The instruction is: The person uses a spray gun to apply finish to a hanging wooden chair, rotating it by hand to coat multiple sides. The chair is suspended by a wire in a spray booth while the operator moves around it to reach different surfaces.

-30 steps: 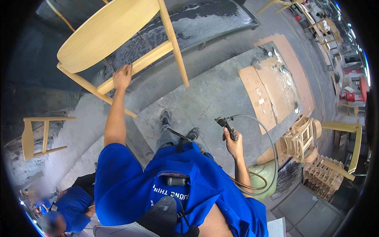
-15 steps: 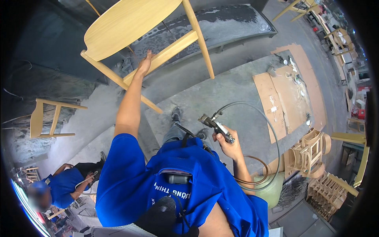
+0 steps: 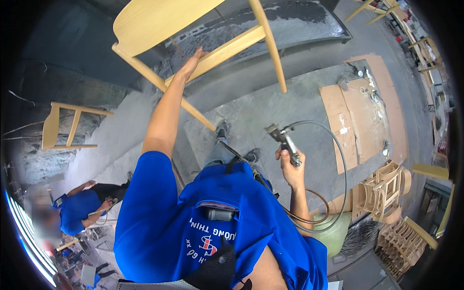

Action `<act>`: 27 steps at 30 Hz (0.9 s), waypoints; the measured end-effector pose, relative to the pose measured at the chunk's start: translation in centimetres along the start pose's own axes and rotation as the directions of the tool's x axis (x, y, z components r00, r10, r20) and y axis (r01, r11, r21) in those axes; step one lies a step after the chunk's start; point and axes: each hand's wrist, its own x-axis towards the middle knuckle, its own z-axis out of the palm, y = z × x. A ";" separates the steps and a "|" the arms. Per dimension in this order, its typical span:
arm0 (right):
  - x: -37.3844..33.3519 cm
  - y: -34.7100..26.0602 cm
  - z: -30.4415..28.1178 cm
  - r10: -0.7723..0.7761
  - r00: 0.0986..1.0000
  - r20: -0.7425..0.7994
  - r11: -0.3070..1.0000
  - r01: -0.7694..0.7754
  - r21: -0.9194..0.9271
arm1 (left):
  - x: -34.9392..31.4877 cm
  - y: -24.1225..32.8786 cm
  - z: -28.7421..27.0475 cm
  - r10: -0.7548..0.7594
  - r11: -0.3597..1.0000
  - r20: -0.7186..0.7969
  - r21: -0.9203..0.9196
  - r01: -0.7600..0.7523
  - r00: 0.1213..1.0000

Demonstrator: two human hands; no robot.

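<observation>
A pale wooden chair frame [image 3: 217,54] with a broad curved backrest fills the upper middle of the view. My left hand [image 3: 190,66] reaches up to it and touches its crossrail, fingers stretched out; part of the contact is hidden. Lower and to the right, my right hand [image 3: 292,170] is wrapped round the handle of a spray gun [image 3: 286,145]. The gun's head points up and left, away from the chair frame. From the gun a grey hose [image 3: 340,150] loops right and back past my forearm, beside a brown hose [image 3: 325,207].
Another chair frame [image 3: 72,126] is at the left. A co-worker in blue [image 3: 79,212] is at the lower left. Cardboard sheets [image 3: 345,130] lie on the floor at right, near stacked curved wooden parts [image 3: 382,188]. A wet dark trough [image 3: 290,29] lies behind the chair frame.
The spray gun has moved slightly up and right and turned a little in my right hand. My left hand and the chair frame have shifted right in view, as has the background.
</observation>
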 end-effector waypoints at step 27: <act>2.1 1.8 3.1 0.241 0.954 0.176 0.913 -0.162 -0.374 | -0.3 -1.9 -1.2 0.201 0.972 0.006 0.121 -0.200 0.980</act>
